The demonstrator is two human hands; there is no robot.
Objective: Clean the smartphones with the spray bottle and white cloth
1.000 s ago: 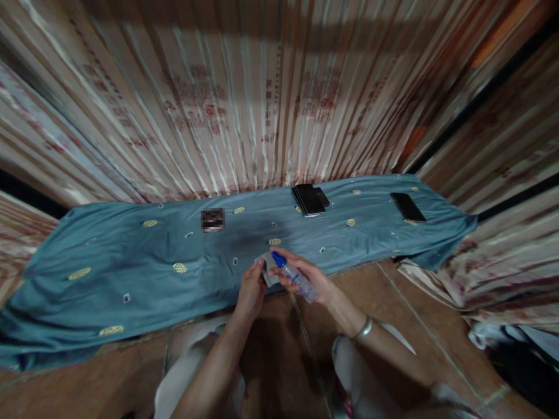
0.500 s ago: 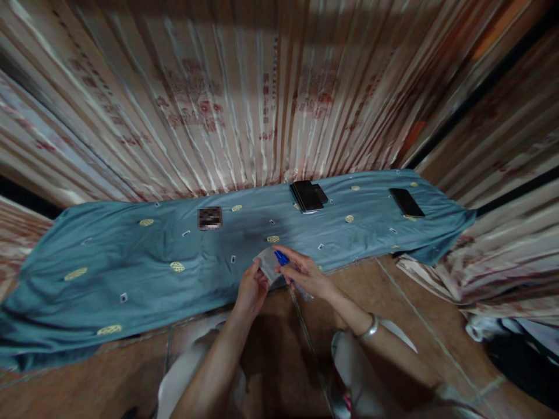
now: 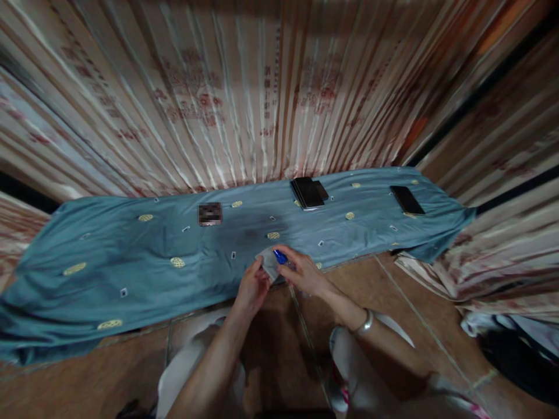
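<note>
Over the front edge of the blue cloth-covered surface, my left hand point(image 3: 254, 285) pinches a small grey cloth point(image 3: 269, 263) between thumb and fingers. Close on its right, my right hand point(image 3: 304, 272) is closed around a small bottle with a blue top point(image 3: 280, 256). The blue top points at the grey cloth, very near it. My right palm and fingers hide most of the bottle's body. A silver bracelet point(image 3: 365, 322) circles my right wrist.
The blue patterned sheet point(image 3: 144, 250) bears a stack of dark, flat, book-like things point(image 3: 308, 193), a black flat rectangle point(image 3: 407, 200) at right and a pixelated patch at left. Striped curtains point(image 3: 244, 105) hang behind. Below are floor tiles point(image 3: 419, 302) and a dark item point(image 3: 519, 364).
The view has shifted slightly. My hands stay close together with the same things in them; my right hand has turned a little, and the bottle's clear lower part shows less.
</note>
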